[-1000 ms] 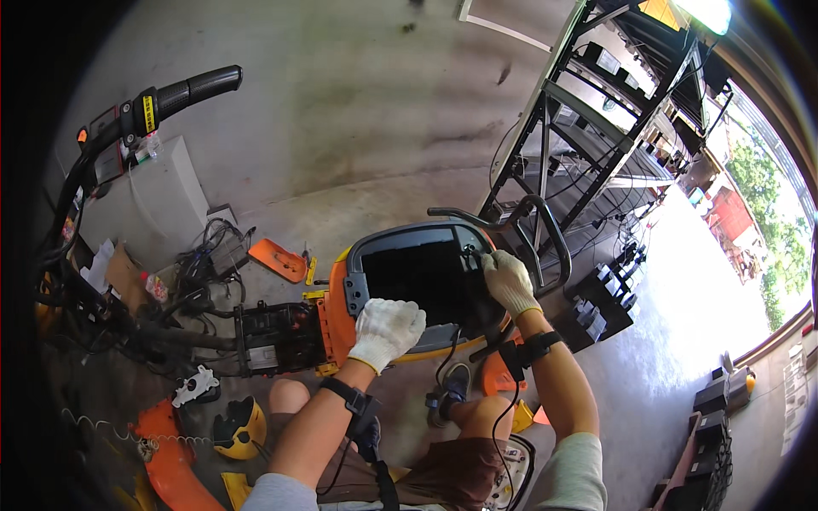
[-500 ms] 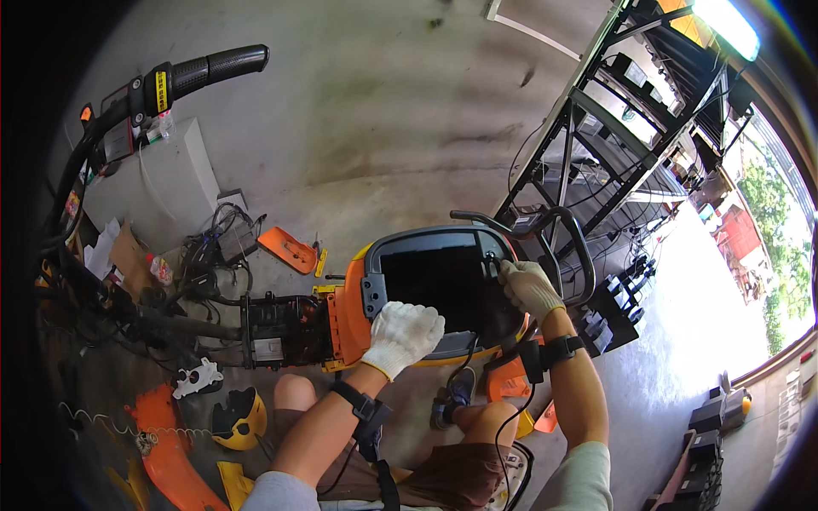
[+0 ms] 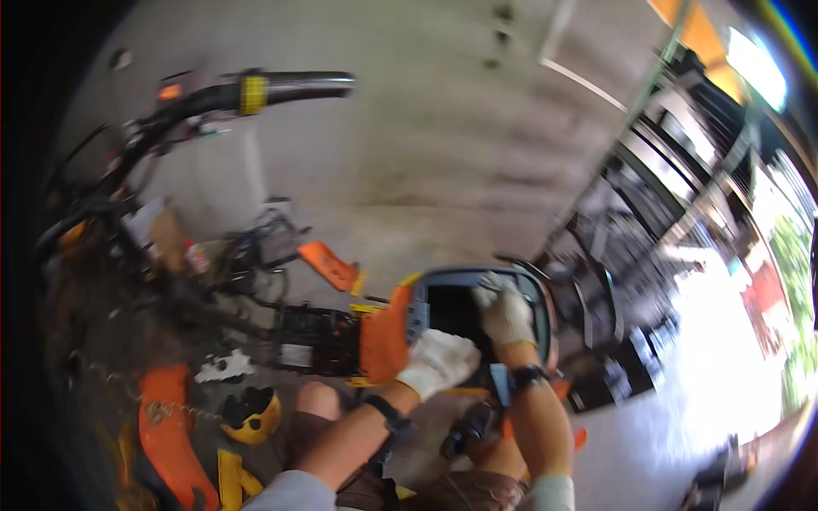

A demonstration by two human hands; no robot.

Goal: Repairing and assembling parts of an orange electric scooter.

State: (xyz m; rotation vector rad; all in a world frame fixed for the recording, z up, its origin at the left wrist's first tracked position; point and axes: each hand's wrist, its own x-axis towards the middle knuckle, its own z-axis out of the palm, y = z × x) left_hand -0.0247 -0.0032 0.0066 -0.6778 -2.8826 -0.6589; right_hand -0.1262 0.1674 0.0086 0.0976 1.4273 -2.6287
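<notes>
The orange scooter body (image 3: pixel 385 332) sits before me, its dark open compartment (image 3: pixel 452 307) framed by a grey rim (image 3: pixel 535 298). My right hand (image 3: pixel 503 311), in a white knit glove, is at the compartment's upper rim, fingers curled on something small that I cannot make out. My left hand (image 3: pixel 439 362), also gloved, is closed at the compartment's near side, lower than the right one; whatever its fingers hold is hidden. Motion blurs both hands.
A handlebar (image 3: pixel 302 83) rises at upper left. Wires (image 3: pixel 247 264), orange panels (image 3: pixel 170 434) and a yellow-black piece (image 3: pixel 251 416) lie around the scooter. A metal rack (image 3: pixel 648 187) stands at right beside a bright doorway (image 3: pixel 792 281).
The view has swung, shifting the scene downward, and has blurred. My right hand has moved up and inward along the compartment's rim. My left hand remains closed.
</notes>
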